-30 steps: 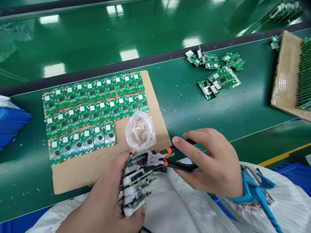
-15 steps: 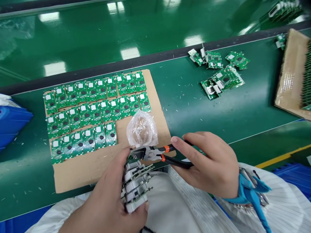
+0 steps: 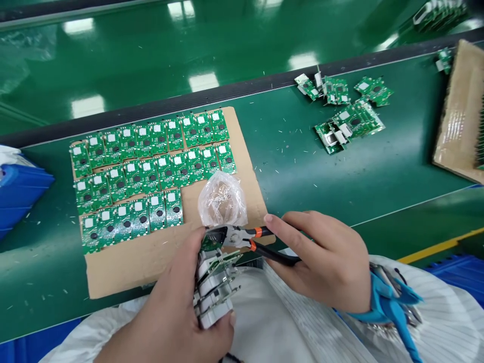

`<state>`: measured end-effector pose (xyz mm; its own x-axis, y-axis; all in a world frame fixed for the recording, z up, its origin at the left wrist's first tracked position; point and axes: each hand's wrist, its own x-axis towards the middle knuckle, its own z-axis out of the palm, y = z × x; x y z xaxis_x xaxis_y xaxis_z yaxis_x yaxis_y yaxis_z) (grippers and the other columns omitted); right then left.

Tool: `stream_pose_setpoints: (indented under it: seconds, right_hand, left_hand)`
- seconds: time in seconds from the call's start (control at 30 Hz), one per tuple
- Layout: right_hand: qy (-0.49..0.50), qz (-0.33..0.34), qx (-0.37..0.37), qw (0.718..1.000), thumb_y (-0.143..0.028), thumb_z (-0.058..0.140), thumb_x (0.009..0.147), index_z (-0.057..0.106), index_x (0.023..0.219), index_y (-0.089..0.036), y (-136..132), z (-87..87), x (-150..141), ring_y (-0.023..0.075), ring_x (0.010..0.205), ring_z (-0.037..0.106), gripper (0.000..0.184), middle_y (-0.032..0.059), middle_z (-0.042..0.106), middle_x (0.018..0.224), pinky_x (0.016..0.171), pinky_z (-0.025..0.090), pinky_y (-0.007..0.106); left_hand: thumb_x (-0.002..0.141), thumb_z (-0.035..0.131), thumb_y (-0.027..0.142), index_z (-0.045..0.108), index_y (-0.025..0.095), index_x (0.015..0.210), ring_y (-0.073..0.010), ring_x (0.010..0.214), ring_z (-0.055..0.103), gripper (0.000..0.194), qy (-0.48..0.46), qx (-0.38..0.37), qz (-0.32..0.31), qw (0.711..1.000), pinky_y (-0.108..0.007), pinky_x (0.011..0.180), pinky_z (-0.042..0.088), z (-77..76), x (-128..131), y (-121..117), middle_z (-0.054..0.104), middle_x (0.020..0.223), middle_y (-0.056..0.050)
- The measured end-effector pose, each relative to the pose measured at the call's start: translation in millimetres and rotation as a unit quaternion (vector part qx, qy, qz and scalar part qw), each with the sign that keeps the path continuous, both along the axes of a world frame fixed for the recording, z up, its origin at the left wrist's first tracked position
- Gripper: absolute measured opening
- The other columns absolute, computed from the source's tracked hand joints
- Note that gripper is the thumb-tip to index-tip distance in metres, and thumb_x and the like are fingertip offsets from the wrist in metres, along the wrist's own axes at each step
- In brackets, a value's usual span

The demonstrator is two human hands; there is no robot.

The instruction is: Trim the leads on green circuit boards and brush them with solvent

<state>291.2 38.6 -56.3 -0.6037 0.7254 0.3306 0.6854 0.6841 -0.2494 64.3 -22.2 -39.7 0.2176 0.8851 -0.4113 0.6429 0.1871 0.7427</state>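
Pliers (image 3: 238, 236) have shifted left, gripped in the right hand (image 3: 321, 264), tips at the circuit boards (image 3: 215, 290) clamped in the left hand (image 3: 166, 297).

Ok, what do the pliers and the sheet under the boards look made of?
The pliers look like steel, bright bare metal at the head, with black handles, probably plastic-coated. The sheet looks like plain brown cardboard, matte and unprinted.

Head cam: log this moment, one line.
left hand: stack of green circuit boards | right hand: black orange-banded pliers, jaws at top board
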Motion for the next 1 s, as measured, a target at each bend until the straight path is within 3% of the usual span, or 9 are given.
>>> stream_pose_setpoints:
  seconds: [0.17, 0.33, 0.43, 0.57, 0.73, 0.8, 0.87, 0.93, 1.0]
  right_hand:
    - [0.006, -0.012, -0.088, 0.996, -0.021, 0.06, 0.074, 0.057, 0.111, -0.013, -9.0, 1.5, 3.0, 0.0189, 0.065, 0.061, 0.038, 0.0083, 0.068, 0.087, 0.051, 0.046, 0.031]
    - [-0.02, -0.02, -0.205, 0.978, -0.022, 0.058, 0.073, 0.063, 0.109, -0.016, -14.2, 4.1, 6.9, 0.0189, 0.066, 0.064, 0.036, 0.0052, 0.067, 0.085, 0.053, 0.05, 0.031]
    - [-0.01, -0.029, -0.284, 0.958, -0.024, 0.058, 0.074, 0.061, 0.114, -0.019, -10.2, 12.3, 14.2, 0.0173, 0.071, 0.064, 0.04, 0.0054, 0.065, 0.09, 0.058, 0.052, 0.029]
    - [-0.006, -0.119, -0.267, 0.956, -0.033, 0.058, 0.077, 0.053, 0.125, -0.019, 3.0, 9.0, 35.4, 0.0216, 0.085, 0.063, 0.051, 0.0098, 0.062, 0.103, 0.068, 0.053, 0.032]
    - [-0.138, -0.29, -0.163, 0.933, -0.047, 0.063, 0.071, 0.054, 0.125, -0.013, 27.0, -39.2, 64.6, 0.0337, 0.09, 0.061, 0.065, 0.0161, 0.062, 0.1, 0.07, 0.051, 0.044]
    - [-0.164, -0.288, -0.153, 0.931, -0.047, 0.064, 0.069, 0.055, 0.125, -0.01, 33.8, -54.2, 69.1, 0.0372, 0.094, 0.06, 0.067, 0.0194, 0.062, 0.104, 0.075, 0.05, 0.05]
    - [-0.141, -0.264, -0.132, 0.945, -0.047, 0.064, 0.07, 0.054, 0.124, -0.008, 35.9, -55.1, 64.9, 0.0396, 0.102, 0.057, 0.067, 0.0231, 0.059, 0.112, 0.08, 0.048, 0.054]
    - [-0.062, -0.208, -0.107, 0.97, -0.045, 0.063, 0.073, 0.054, 0.122, -0.009, 32.8, -40.9, 50.4, 0.0368, 0.109, 0.055, 0.062, 0.0233, 0.056, 0.118, 0.086, 0.048, 0.053]
    - [0.056, -0.082, -0.121, 0.988, -0.036, 0.062, 0.078, 0.054, 0.12, -0.014, 27.0, -17.7, 27.3, 0.0273, 0.112, 0.056, 0.048, 0.0173, 0.058, 0.119, 0.092, 0.048, 0.044]
  left_hand:
    - [0.07, 0.06, 0.023, 0.025, 0.031, 0.137, -0.0282, 0.122, 0.052, 0.076, -0.063, -0.093, 0.021, 0.993, -0.039, 0.091, 0.053, 9.0, 5.3, 6.4, 0.057, 0.126, -0.006]
    - [0.06, 0.054, 0.02, 0.04, 0.027, 0.133, -0.0297, 0.122, 0.051, 0.075, -0.095, -0.278, 0.118, 0.949, -0.044, 0.098, 0.046, 21.3, 14.2, 18.9, 0.06, 0.127, -0.003]
    - [0.057, 0.052, 0.016, 0.037, 0.028, 0.136, -0.0291, 0.129, 0.044, 0.081, -0.123, -0.32, 0.096, 0.934, -0.04, 0.098, 0.047, 24.4, 15.0, 22.1, 0.055, 0.133, -0.001]
    - [0.059, 0.056, 0.025, 0.032, 0.025, 0.14, -0.03, 0.135, 0.034, 0.084, -0.094, -0.285, 0.13, 0.945, -0.038, 0.1, 0.045, 27.3, 15.6, 16.7, 0.053, 0.137, -0.004]
    - [0.065, 0.057, 0.028, 0.03, 0.028, 0.142, -0.0301, 0.132, 0.039, 0.081, -0.014, -0.18, 0.091, 0.979, -0.044, 0.103, 0.041, 18.6, 6.9, -0.7, 0.049, 0.138, -0.006]
    - [0.068, 0.058, 0.026, 0.029, 0.031, 0.142, -0.0304, 0.128, 0.044, 0.08, -0.004, -0.128, 0.035, 0.991, -0.046, 0.103, 0.04, 9.8, -2.4, -8.3, 0.046, 0.141, -0.006]
    - [0.069, 0.061, 0.026, 0.027, 0.035, 0.142, -0.0316, 0.125, 0.048, 0.081, -0.02, -0.074, -0.006, 0.997, -0.048, 0.1, 0.042, 0.5, -12.4, -15.0, 0.045, 0.142, -0.005]
    - [0.069, 0.064, 0.026, 0.026, 0.042, 0.141, -0.0327, 0.124, 0.049, 0.084, -0.063, -0.031, -0.026, 0.997, -0.049, 0.098, 0.044, -6.5, -20.2, -19.4, 0.044, 0.143, -0.003]
    - [0.067, 0.067, 0.025, 0.027, 0.047, 0.14, -0.0312, 0.115, 0.057, 0.086, -0.14, -0.023, -0.029, 0.99, -0.047, 0.092, 0.049, -9.6, -24.7, -20.8, 0.051, 0.136, -0.001]
